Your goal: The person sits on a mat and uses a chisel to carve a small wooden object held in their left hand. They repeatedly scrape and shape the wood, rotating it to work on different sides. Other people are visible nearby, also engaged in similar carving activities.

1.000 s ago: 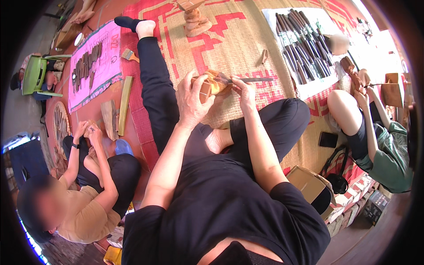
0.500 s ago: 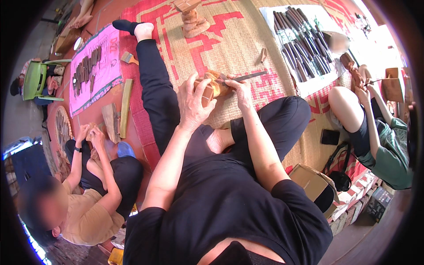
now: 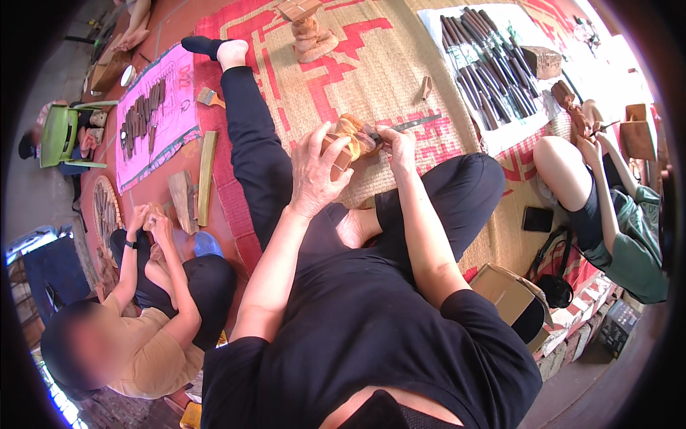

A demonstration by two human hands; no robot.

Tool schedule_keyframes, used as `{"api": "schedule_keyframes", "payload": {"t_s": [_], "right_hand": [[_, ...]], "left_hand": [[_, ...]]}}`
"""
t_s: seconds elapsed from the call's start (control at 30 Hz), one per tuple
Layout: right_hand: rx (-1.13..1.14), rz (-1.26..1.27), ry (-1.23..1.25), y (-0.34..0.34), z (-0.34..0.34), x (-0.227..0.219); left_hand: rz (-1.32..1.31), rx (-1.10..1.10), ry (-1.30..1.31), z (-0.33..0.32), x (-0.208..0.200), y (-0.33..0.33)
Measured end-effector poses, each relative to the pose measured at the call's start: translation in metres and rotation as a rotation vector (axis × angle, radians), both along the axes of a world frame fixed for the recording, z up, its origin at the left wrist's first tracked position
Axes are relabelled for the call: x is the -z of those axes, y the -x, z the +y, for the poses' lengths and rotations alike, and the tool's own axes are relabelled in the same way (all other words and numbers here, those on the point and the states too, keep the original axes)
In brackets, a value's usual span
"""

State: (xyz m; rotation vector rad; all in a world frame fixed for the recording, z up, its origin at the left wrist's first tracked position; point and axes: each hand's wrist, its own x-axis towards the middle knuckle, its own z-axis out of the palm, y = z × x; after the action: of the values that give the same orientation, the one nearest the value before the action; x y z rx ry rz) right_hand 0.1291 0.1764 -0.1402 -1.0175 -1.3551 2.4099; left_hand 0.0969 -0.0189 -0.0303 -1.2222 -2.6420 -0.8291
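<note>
My left hand [image 3: 313, 171] is wrapped round the square base of a carved wooden figure [image 3: 347, 124], which lies tilted above the mat in front of my lap. The figure is orange-brown with rounded, knobbly shapes; its underside is hidden by the hand. At the figure's right side, my right hand [image 3: 397, 146] is closed on a narrow, flat metal file [image 3: 420, 122]. One end sticks out to the right past the fingers, and a dark part shows close to the wood.
A similar carving [image 3: 309, 39] stands on the woven mat [image 3: 400, 64] ahead. Many dark-handled carving tools [image 3: 493, 79] lie on a white cloth. More tools rest on a pink cloth [image 3: 175, 79]. A brush [image 3: 209, 97] lies by my leg. One person sits at each side, handling wood.
My right hand has shifted slightly right and turned, with the file moving along. The carved figure has tilted a little in my left hand, which stays in nearly the same place.
</note>
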Motion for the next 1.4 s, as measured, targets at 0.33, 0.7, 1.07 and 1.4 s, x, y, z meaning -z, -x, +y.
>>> {"api": "schedule_keyframes", "payload": {"t_s": [0.33,0.7,1.07,1.4], "right_hand": [[0.008,0.057,0.081,0.002,-0.005,-0.014],[-0.044,0.044,-0.009,0.004,-0.001,0.008],[0.03,0.077,0.037,0.005,-0.003,0.009],[-0.028,0.136,0.04,0.004,-0.009,-0.003]], "left_hand": [[0.003,0.01,-0.005,0.0,0.0,0.0],[0.008,0.022,0.013,0.0,-0.004,-0.002],[0.027,-0.026,-0.013,0.002,0.003,-0.002],[-0.012,-0.072,-0.035,-0.003,0.005,-0.002]]}}
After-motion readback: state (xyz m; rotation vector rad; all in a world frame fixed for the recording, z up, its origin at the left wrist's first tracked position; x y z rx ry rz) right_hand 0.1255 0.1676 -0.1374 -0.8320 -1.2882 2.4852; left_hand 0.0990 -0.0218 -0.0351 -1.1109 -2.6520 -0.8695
